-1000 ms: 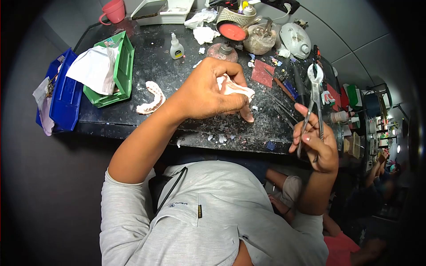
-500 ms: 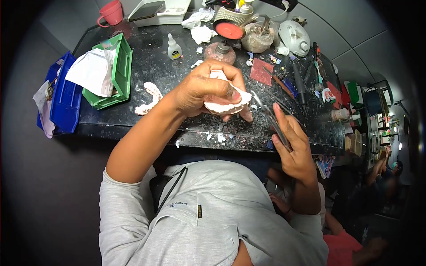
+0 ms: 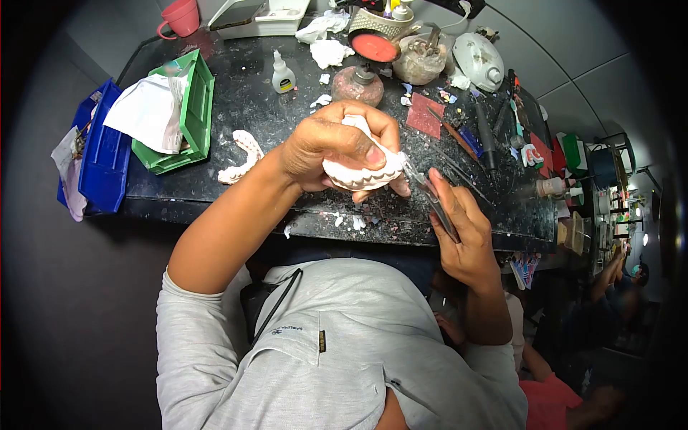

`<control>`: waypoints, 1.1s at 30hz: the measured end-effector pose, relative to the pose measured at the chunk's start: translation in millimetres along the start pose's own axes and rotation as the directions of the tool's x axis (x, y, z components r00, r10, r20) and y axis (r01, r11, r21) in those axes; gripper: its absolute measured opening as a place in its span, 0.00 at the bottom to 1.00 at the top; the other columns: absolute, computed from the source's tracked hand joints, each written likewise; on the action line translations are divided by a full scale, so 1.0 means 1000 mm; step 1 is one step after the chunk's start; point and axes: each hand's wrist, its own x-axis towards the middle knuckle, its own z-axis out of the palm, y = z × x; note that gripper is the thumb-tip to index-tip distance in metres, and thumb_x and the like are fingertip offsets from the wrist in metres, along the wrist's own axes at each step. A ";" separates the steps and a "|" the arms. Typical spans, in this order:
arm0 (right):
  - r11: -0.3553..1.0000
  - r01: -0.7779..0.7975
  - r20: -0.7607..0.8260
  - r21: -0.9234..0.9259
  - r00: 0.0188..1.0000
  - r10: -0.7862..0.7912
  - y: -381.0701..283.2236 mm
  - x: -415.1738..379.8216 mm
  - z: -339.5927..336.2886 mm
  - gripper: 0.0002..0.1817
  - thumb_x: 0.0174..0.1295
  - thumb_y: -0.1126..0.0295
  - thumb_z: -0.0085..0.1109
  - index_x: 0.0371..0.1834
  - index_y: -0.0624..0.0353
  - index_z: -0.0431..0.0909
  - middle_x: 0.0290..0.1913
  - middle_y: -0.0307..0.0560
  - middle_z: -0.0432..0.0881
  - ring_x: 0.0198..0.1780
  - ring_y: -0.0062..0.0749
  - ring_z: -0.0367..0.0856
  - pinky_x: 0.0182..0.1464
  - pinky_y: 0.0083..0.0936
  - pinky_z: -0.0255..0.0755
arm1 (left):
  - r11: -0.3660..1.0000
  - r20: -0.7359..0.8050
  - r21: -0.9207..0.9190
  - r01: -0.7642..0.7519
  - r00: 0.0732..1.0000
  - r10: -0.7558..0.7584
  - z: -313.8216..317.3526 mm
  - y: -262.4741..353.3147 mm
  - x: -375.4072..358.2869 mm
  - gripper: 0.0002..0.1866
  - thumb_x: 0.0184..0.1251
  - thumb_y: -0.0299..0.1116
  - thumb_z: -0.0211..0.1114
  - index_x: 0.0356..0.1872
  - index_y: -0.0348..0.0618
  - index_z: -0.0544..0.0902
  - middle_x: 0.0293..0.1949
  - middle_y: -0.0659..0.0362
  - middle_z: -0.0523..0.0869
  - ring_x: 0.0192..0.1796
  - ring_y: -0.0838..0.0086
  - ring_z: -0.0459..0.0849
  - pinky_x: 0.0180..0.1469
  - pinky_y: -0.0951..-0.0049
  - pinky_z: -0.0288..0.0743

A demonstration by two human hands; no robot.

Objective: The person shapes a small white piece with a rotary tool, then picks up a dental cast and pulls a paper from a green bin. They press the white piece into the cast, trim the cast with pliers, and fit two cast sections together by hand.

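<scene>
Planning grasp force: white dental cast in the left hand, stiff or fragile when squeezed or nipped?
The dental cast probably is rigid: it keeps its arch shape in the left hand. Likely brittle: white chips litter the bench edge.

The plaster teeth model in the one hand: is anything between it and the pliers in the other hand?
Nothing visible. The left hand grips the plaster teeth model above the bench, and the pliers in the right hand have their tip right at its edge.

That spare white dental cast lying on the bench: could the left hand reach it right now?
Probably not freely: the left hand is gripping a plaster cast, though the spare cast lies unobstructed beside that forearm.
</scene>
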 end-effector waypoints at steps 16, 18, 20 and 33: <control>0.982 0.119 -0.204 -0.145 0.968 -0.148 0.005 0.003 0.027 0.33 0.63 0.82 0.71 0.73 0.66 0.74 0.56 0.60 0.88 0.44 0.43 0.91 0.46 0.30 0.83 | 0.998 0.063 0.050 -0.035 0.997 0.032 -0.008 -0.008 0.002 0.34 0.69 0.58 0.67 0.31 0.26 0.75 0.19 0.48 0.80 0.12 0.70 0.79 0.13 0.72 0.75; 0.981 0.125 -0.241 -0.149 0.958 -0.158 0.003 0.005 0.028 0.34 0.63 0.80 0.70 0.75 0.64 0.74 0.53 0.60 0.89 0.40 0.41 0.90 0.41 0.31 0.82 | 0.995 0.054 0.092 -0.049 0.998 0.044 -0.007 -0.006 0.002 0.44 0.69 0.71 0.62 0.32 0.25 0.76 0.20 0.48 0.80 0.14 0.70 0.81 0.13 0.72 0.76; 0.996 0.071 -0.209 -0.051 0.975 -0.080 -0.003 0.007 0.023 0.31 0.68 0.78 0.67 0.76 0.63 0.73 0.49 0.58 0.89 0.37 0.39 0.88 0.41 0.30 0.81 | 0.994 0.065 0.092 -0.067 0.996 0.061 -0.009 -0.007 0.002 0.44 0.70 0.71 0.60 0.33 0.24 0.76 0.20 0.48 0.81 0.14 0.70 0.81 0.13 0.72 0.76; 0.999 0.020 -0.096 0.027 0.995 -0.017 -0.003 0.001 0.008 0.34 0.67 0.76 0.68 0.78 0.53 0.73 0.44 0.52 0.82 0.40 0.38 0.79 0.48 0.33 0.76 | 0.994 0.026 0.061 -0.086 0.996 0.084 -0.006 -0.005 0.002 0.47 0.76 0.73 0.49 0.30 0.24 0.77 0.17 0.50 0.79 0.12 0.69 0.80 0.12 0.72 0.76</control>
